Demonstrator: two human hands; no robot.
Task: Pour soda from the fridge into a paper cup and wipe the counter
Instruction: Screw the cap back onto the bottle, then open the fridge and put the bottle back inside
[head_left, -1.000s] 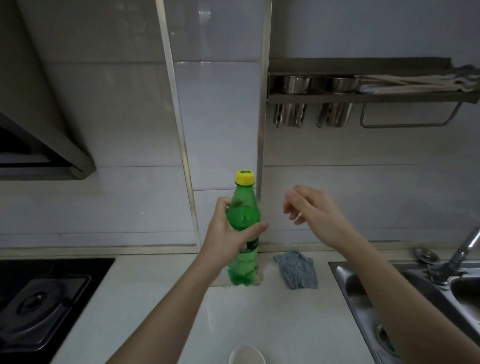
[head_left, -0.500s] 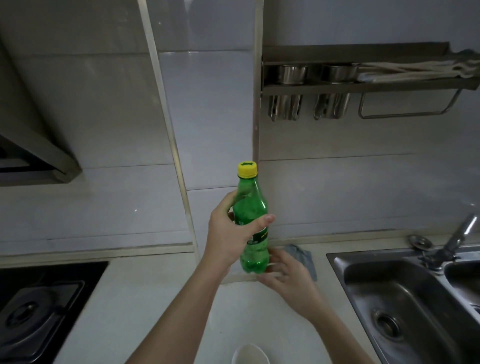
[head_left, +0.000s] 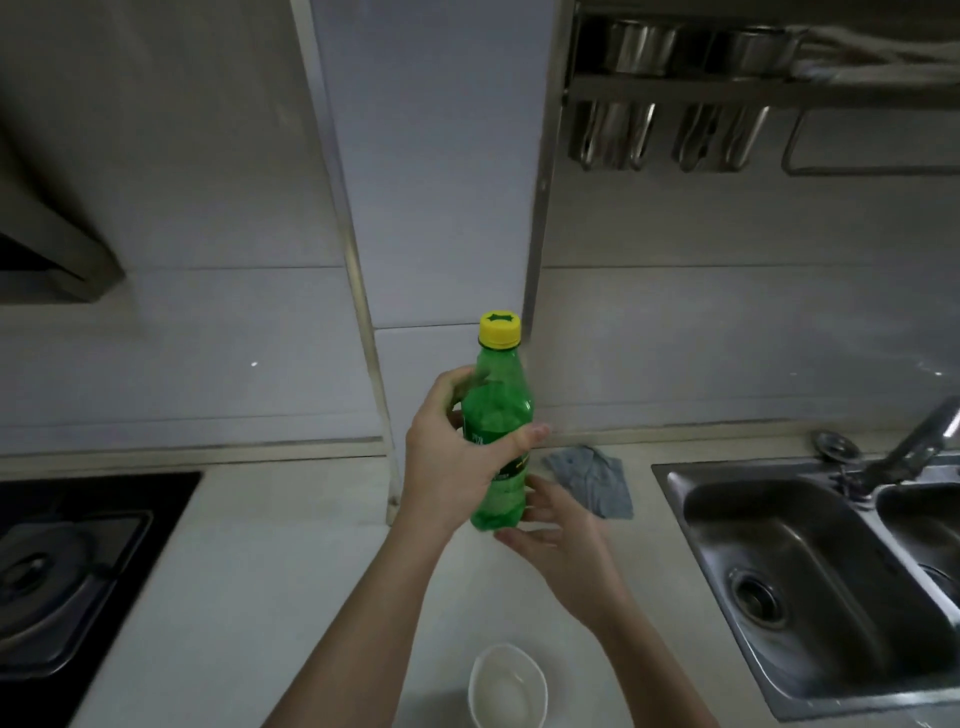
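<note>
A green soda bottle (head_left: 497, 410) with a yellow cap (head_left: 499, 329) is held upright above the white counter (head_left: 291, 571). My left hand (head_left: 452, 457) is wrapped around its middle. My right hand (head_left: 558, 540) is under and beside the bottle's base, fingers spread and touching its lower part. A white paper cup (head_left: 508, 688) stands open on the counter near the front edge, below both hands. A grey-blue cloth (head_left: 592, 480) lies crumpled on the counter by the wall, just right of the bottle.
A steel sink (head_left: 810, 571) with a tap (head_left: 919, 441) fills the right side. A black gas hob (head_left: 62, 561) sits at the left. A wall rack (head_left: 727, 88) with steel holders hangs at upper right, and a range hood (head_left: 47, 249) juts out at the left.
My right hand dropped from beside the bottle's neck to its base. The left hand raised the bottle off the counter, and the view tilted down, showing more of the cup.
</note>
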